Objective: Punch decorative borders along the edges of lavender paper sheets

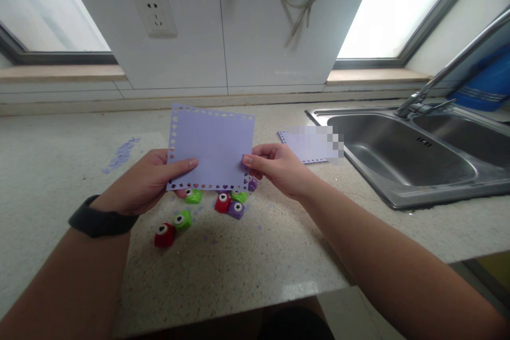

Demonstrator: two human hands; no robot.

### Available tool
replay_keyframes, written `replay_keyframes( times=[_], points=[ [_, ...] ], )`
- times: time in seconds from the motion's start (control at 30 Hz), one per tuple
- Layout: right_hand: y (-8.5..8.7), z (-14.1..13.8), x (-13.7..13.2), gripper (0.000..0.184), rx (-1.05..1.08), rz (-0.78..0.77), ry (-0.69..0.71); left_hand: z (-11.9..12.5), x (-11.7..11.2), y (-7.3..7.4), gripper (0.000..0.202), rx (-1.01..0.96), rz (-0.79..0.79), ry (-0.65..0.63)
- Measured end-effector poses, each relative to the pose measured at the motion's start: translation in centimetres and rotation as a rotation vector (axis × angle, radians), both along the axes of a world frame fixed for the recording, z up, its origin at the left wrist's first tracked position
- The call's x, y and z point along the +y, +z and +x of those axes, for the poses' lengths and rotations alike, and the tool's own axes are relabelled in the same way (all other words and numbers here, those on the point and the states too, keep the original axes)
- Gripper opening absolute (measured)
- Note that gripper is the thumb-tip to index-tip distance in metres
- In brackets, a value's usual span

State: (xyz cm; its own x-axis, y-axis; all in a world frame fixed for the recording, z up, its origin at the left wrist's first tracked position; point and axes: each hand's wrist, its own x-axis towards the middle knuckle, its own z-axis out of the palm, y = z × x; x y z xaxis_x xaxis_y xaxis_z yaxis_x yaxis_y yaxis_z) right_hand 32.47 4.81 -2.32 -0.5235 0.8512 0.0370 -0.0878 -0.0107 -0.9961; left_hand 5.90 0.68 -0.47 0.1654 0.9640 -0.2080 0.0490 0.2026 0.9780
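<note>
A sheet of light purple paper [213,149] is held up over the counter, shapes such as stars and hearts cut along its left, top and bottom edges. My left hand [155,175] grips its left side, thumb flat on the front. At the right edge, my right hand [274,162] pinches the paper; a darker purple bit shows by the thumb tip, too covered to identify. Below the sheet lie several small craft punches, among them a red punch [222,202], a purple punch [236,209] and a green punch [193,196] partly hidden by the paper. Nearer me are another red punch [164,235] and green punch [183,220].
Purple paper scraps [121,155] lie in a pile at the left. Another punched purple sheet [295,143], partly blurred, rests beside the steel sink [392,199] on the right. A faucet [418,98] stands behind the sink. The speckled counter [279,255] ends at its front edge.
</note>
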Motion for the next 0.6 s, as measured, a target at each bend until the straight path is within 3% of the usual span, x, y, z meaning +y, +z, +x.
replay_keyframes(
  times=[0.6],
  points=[
    [0.56, -0.27, -0.40, 0.039, -0.110, 0.073, -0.030, -0.08, 0.02, -0.02, 0.019, 0.016, 0.003, -0.005]
  ],
)
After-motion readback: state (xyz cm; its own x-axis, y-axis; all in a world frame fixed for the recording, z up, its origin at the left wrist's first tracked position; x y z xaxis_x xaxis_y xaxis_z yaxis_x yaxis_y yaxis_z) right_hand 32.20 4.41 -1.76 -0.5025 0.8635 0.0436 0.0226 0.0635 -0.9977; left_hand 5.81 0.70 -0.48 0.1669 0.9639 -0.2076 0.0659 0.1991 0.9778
